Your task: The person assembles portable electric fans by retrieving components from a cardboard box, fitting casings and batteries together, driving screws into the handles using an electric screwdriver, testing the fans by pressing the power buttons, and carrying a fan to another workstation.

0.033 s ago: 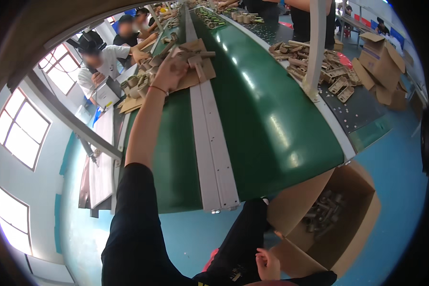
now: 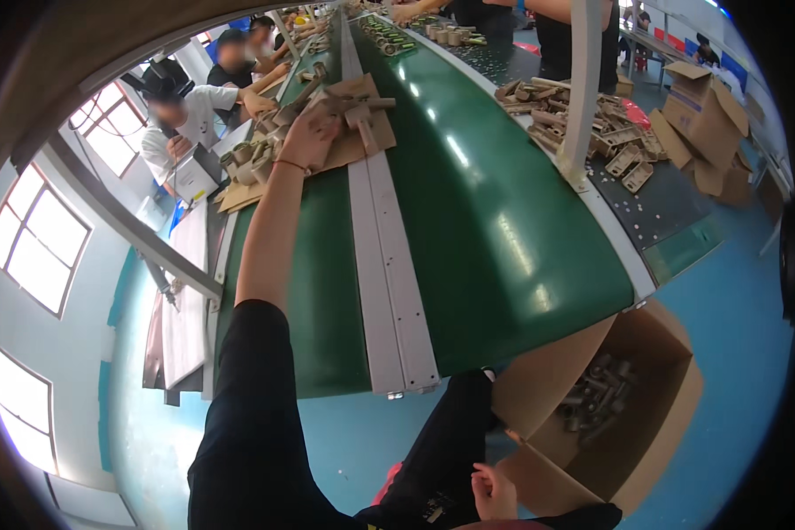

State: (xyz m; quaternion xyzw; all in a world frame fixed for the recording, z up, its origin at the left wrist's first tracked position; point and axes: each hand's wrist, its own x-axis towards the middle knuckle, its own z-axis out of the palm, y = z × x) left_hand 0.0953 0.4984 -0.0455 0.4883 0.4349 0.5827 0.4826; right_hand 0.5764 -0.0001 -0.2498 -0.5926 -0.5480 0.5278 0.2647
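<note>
My left hand (image 2: 314, 132) reaches far forward over the belt, among brown tube-like parts on a flat cardboard sheet (image 2: 382, 131). Its fingers are smeared and partly merge with the parts, so I cannot make out a grip. Just right of it lies a T-shaped brown part (image 2: 360, 115), its stem pointing toward me. More brown parts (image 2: 249, 163) are heaped on the left of the sheet. My right hand (image 2: 496, 492) hangs low near my lap, beside a big open carton (image 2: 654, 442). Its fingers are loosely bent and apart, with nothing seen in them. Brown tubular parts (image 2: 601, 389) lie inside the carton.
A green conveyor belt (image 2: 495, 230) runs away from me, split by a pale metal rail (image 2: 389, 265). A white post (image 2: 581, 97) rises at the right edge, near piled brown parts (image 2: 623, 132) and another carton (image 2: 702, 115). Co-workers (image 2: 185, 119) sit along the left.
The view has shifted very slightly. My left hand stays among the parts on the cardboard, and my right hand keeps its place by the carton.
</note>
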